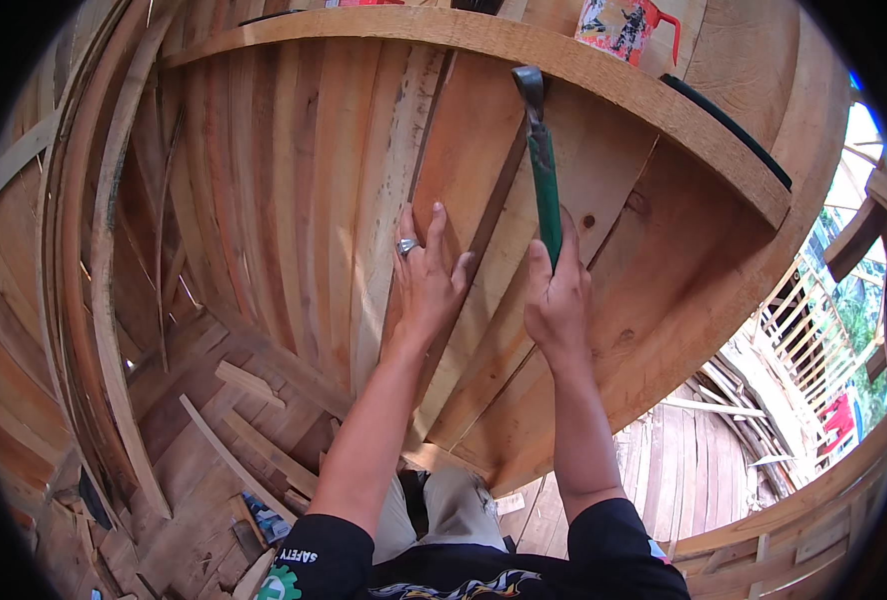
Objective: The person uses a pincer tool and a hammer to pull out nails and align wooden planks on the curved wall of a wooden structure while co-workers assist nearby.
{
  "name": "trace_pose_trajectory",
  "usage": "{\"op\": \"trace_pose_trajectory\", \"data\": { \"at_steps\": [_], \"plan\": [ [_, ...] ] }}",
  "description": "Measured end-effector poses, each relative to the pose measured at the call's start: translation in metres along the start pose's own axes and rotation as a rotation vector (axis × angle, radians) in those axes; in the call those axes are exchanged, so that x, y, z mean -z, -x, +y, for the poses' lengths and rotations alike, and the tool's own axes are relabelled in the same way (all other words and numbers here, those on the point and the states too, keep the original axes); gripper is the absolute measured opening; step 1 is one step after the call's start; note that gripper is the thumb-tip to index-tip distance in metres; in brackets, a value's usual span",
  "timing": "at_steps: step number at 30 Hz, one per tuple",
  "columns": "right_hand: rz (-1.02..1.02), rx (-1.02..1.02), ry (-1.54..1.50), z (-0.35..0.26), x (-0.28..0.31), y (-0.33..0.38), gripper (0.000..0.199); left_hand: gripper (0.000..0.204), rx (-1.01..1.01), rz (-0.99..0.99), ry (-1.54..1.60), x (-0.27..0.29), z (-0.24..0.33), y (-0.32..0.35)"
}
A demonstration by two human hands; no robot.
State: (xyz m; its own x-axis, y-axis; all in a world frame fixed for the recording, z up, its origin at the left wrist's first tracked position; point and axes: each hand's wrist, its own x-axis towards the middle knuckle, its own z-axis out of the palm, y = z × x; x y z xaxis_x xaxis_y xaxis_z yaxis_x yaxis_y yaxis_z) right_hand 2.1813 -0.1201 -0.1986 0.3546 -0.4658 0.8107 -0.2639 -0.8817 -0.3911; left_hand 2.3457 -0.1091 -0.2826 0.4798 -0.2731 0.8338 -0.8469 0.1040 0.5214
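My right hand [561,300] is closed round the green handle of a tool [546,190], held upright in front of the planks. Its grey metal head narrows below a flared top, and I cannot tell whether it is a hammer or a chisel. The top of the tool is just below the curved wooden beam [464,30] in the picture. To its left, my left hand [429,275], with a ring on one finger, is open and holds nothing. Its fingers are spread at the plank wall [484,150], apparently touching it. Dark gaps run between several planks.
On the beam stand a paint-stained red-and-white mug [619,28] and a dark, curved strip [729,130]. Long bent timbers [104,250] rise at the left. Wood offcuts [254,440] litter the floor on the lower left; a timber pile [754,420] lies at the right.
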Motion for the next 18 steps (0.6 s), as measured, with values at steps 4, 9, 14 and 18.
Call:
{"op": "trace_pose_trajectory", "data": {
  "at_steps": [4, 9, 14, 18],
  "plan": [
    [0.013, 0.026, -0.027, -0.001, 0.0, -0.016, 0.048, 0.08, -0.01, 0.024, -0.003, -0.003, -0.002, -0.008],
    [0.029, -0.026, 0.113, 0.001, 0.002, -0.012, 0.047, 0.079, -0.033, 0.05, -0.024, -0.002, -0.003, -0.008],
    [0.061, 0.236, 0.152, -0.015, 0.019, -0.003, 0.047, 0.079, -0.012, 0.015, -0.044, -0.001, -0.003, -0.001],
    [-0.015, 0.004, 0.256, -0.016, 0.027, -0.025, 0.047, 0.08, -0.023, 0.029, -0.034, -0.005, -0.001, -0.006]
  ]
}}
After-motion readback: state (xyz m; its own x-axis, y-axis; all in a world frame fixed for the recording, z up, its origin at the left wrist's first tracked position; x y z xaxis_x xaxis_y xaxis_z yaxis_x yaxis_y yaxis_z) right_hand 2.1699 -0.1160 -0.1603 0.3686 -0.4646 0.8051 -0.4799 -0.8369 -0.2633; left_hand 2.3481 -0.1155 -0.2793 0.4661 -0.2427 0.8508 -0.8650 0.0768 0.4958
